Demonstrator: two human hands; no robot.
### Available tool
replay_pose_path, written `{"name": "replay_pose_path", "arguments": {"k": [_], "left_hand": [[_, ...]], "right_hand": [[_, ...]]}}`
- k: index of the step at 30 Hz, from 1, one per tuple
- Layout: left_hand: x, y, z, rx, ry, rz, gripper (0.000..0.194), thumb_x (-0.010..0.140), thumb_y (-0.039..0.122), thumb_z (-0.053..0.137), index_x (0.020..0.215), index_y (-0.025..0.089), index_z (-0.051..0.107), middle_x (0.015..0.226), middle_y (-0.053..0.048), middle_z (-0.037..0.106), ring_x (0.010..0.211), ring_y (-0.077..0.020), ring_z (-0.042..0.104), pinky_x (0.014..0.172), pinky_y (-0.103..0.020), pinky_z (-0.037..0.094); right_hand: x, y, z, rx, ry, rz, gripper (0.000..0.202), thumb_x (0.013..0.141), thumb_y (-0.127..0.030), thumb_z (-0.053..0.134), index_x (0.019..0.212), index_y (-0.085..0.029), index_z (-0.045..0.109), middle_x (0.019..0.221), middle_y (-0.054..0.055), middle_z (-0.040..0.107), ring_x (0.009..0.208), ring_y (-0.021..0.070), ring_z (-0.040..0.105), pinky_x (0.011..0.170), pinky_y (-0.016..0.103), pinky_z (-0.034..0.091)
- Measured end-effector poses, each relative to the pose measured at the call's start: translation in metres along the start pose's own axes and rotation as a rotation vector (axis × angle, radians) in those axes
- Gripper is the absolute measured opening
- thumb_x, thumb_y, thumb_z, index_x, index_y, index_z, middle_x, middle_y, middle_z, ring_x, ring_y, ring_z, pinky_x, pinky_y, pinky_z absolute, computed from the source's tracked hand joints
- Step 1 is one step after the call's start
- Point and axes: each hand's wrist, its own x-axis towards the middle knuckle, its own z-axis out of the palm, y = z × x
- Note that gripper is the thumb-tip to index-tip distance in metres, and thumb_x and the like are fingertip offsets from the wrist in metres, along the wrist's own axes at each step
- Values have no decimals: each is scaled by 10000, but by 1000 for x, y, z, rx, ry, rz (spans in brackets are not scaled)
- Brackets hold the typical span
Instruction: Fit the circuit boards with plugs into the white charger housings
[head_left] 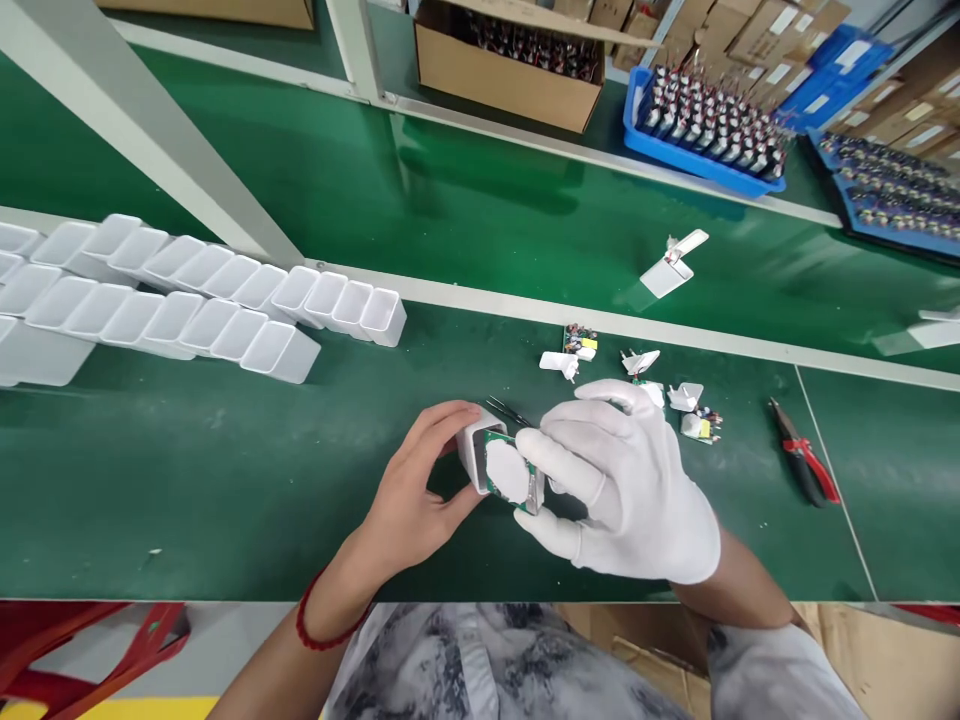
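My bare left hand [416, 490] is closed around a white plastic housing [470, 452], its open end turned to the right. In my right hand [615, 490], which wears a white glove, a green circuit board [510, 472] is pinched between thumb and fingers. A large white patch covers much of the board's face. The board's left end sits at the housing's mouth, partly inside it. Just behind the two parts lie dark tweezers [507, 410], partly hidden by the glove. Small circuit boards with white plug pieces [564, 363] rest beyond my right hand.
Rows of white housings [202, 270] stand at the left. Red-handled pliers [804, 455] lie on the right of the green bench [225, 480]. On the raised shelf are a cardboard box [510, 75], a blue tray [705, 165] of parts and a white piece [671, 268].
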Motion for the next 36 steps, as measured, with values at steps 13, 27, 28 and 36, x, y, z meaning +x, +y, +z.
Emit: {"name": "replay_pose_path", "arguments": {"k": [13, 27, 28, 36], "left_hand": [[0, -1, 2, 84, -30, -25, 593, 848, 136, 640, 1368, 340, 445, 1342, -82, 510, 1216, -248, 569, 935, -339, 571], [1, 0, 4, 138, -15, 24, 589, 832, 97, 632, 1351, 319, 463, 1318, -76, 537, 1204, -248, 573, 993, -372, 551], [1, 1, 5, 143, -13, 34, 578, 834, 100, 630, 1346, 314, 470, 1309, -77, 542, 1198, -247, 577, 995, -371, 549], [4, 0, 20, -212, 133, -127, 500, 788, 239, 740, 1239, 264, 525, 1224, -91, 526, 1114, -243, 616, 851, -335, 606]], "right_hand": [[0, 3, 5, -49, -69, -25, 192, 852, -318, 597, 985, -185, 632, 796, 30, 660, 785, 203, 593, 804, 412, 397], [0, -4, 8, -94, -137, -10, 221, 895, -305, 558, 1022, -145, 644, 742, 20, 645, 736, 184, 569, 822, 417, 393], [0, -5, 8, -101, -157, -4, 205, 894, -295, 561, 1007, -148, 648, 728, 17, 637, 726, 182, 567, 824, 420, 398], [-8, -1, 13, 95, 126, 135, 818, 794, -659, 637, 1435, -202, 410, 1279, 166, 517, 1218, 338, 512, 1013, 527, 432]]}}
